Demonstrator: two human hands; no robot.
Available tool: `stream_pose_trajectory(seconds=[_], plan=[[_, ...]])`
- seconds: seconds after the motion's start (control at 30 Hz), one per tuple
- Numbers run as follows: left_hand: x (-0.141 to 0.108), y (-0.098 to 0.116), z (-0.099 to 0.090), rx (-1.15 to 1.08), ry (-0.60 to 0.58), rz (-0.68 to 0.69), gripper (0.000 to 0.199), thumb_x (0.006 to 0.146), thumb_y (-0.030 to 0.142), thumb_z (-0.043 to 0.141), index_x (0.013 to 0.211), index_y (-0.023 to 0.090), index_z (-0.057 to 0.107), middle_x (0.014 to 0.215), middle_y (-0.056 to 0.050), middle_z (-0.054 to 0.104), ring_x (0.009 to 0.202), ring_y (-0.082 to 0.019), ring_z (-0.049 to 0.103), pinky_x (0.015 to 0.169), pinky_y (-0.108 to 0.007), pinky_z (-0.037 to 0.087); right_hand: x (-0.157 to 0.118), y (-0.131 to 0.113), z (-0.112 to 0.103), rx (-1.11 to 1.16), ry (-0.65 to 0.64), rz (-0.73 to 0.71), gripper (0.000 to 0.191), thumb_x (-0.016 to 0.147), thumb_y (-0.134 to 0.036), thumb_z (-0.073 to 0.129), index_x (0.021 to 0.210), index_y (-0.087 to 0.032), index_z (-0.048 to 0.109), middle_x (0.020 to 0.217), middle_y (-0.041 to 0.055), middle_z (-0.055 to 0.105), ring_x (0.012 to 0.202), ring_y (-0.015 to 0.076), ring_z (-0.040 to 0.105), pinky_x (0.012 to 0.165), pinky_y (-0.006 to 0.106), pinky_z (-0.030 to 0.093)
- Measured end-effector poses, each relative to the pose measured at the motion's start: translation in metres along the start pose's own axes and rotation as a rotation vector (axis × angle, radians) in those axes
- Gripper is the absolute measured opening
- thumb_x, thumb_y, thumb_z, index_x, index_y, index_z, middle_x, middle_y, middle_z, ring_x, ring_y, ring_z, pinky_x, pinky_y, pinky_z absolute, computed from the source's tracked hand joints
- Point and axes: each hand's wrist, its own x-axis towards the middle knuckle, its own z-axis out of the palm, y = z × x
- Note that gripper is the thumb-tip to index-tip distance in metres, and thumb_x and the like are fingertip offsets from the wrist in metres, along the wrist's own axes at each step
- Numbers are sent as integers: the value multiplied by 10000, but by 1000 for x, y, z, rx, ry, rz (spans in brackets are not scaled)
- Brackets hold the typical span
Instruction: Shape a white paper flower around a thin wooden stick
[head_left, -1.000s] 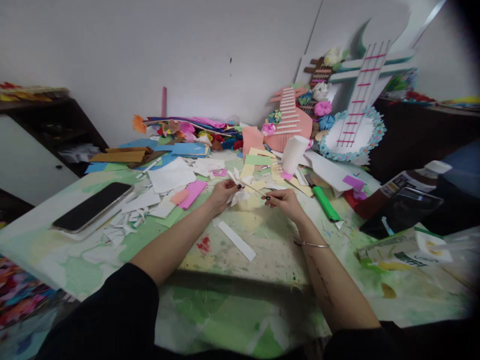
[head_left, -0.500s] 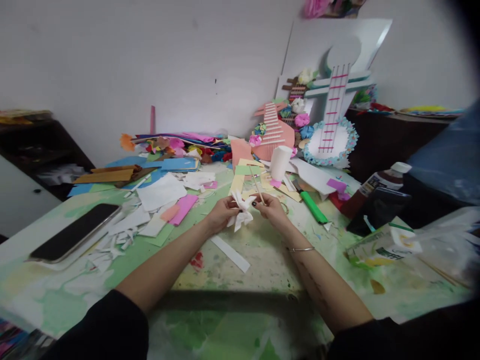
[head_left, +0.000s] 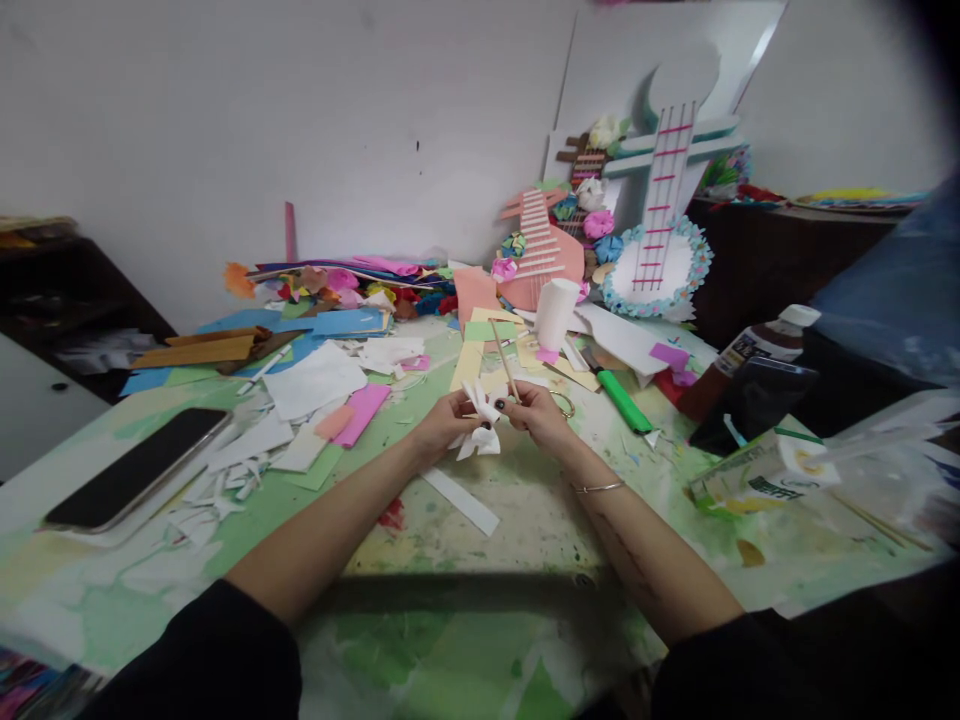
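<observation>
A white paper flower (head_left: 484,441) with cut petals is pinched in my left hand (head_left: 441,428), above the table's near middle. Close on its right, my right hand (head_left: 544,415) grips a thin wooden stick (head_left: 502,350) that points up and away. The thumb of that hand is at the flower's edge; I cannot tell whether it presses on it. A loose white paper strip (head_left: 461,502) lies on the table just below my hands. Behind my right hand, the ring-shaped handle of scissors (head_left: 564,404) partly shows.
White paper scraps (head_left: 251,440) and a phone (head_left: 142,468) lie to the left. A green box cutter (head_left: 624,402) and white paper roll (head_left: 557,315) are beyond my right hand. A bottle (head_left: 757,355) and a carton (head_left: 765,470) stand right. Paper guitars (head_left: 667,210) lean at the back.
The flower has turned and shows more from its side, its petals bunched closer. My right hand still has the stick. The whole view has shifted slightly.
</observation>
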Motion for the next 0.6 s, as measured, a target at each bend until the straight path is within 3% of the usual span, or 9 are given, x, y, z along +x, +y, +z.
stream_pose_trajectory(seconds=[0.27,0.43,0.5,0.6], plan=[[4,-5,-4,5,76,146,391,523,184,792,864,152,603,862,-35,684,733,-138,621,680,-246,467,2,0,4,-72,171,-79,293,691,-384,641,639,-201,418,475,-95,321,411,49,249,411,210,181],[-1,1,-4,-97,-75,117,373,491,109,722,848,145,622,799,-31,661,761,-165,611,682,-254,457,3,2,5,-189,239,-126,266,696,-349,599,637,-210,380,506,-85,311,459,68,268,446,215,215],[-4,8,-4,-182,-146,57,318,554,189,672,865,137,637,784,-48,652,732,-172,608,668,-271,459,2,1,5,-236,251,-151,260,700,-329,585,628,-211,365,518,-81,308,473,72,274,460,215,225],[-6,18,-8,-259,-139,17,324,670,355,602,900,133,654,887,-89,662,799,-206,620,745,-333,476,0,-1,9,-338,261,-189,261,707,-308,575,608,-208,355,530,-76,305,493,77,284,478,217,234]])
